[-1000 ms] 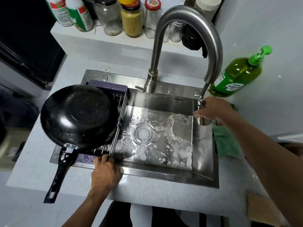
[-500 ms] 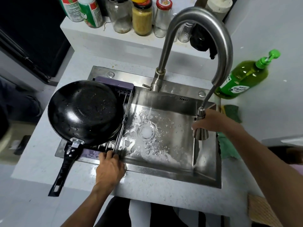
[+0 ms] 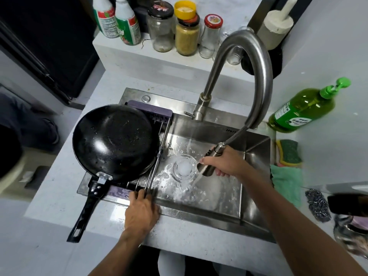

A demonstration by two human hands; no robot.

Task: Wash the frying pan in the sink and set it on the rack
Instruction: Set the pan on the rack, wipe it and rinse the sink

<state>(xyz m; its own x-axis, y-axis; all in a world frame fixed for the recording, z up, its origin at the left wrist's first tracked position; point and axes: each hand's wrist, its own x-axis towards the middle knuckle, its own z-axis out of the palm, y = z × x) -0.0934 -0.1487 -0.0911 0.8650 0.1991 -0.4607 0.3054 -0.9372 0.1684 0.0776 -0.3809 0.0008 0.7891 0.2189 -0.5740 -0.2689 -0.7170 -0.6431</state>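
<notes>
The black frying pan [image 3: 115,142] lies upside down on the purple-ended rod rack [image 3: 157,114] over the left part of the steel sink [image 3: 219,214]. Its black handle [image 3: 85,212] points toward me over the counter edge. My left hand [image 3: 141,212] rests on the sink's front rim, fingers on the near ends of the rack's rods. My right hand [image 3: 225,164] holds the pull-out spray head [image 3: 211,160] of the faucet [image 3: 256,72] low in the basin. Water runs from it onto the foamy sink floor beside the drain [image 3: 184,166].
A green dish-soap bottle [image 3: 302,110] stands at the right rear. Sponges [image 3: 288,152], a green cloth [image 3: 286,184] and a steel scourer [image 3: 316,204] lie right of the sink. Jars [image 3: 187,34] and bottles [image 3: 127,22] line the back ledge.
My right hand has pulled the spray head off the spout and moved it left and down toward the drain, trailing the hose. The pan and my left hand stay put.
</notes>
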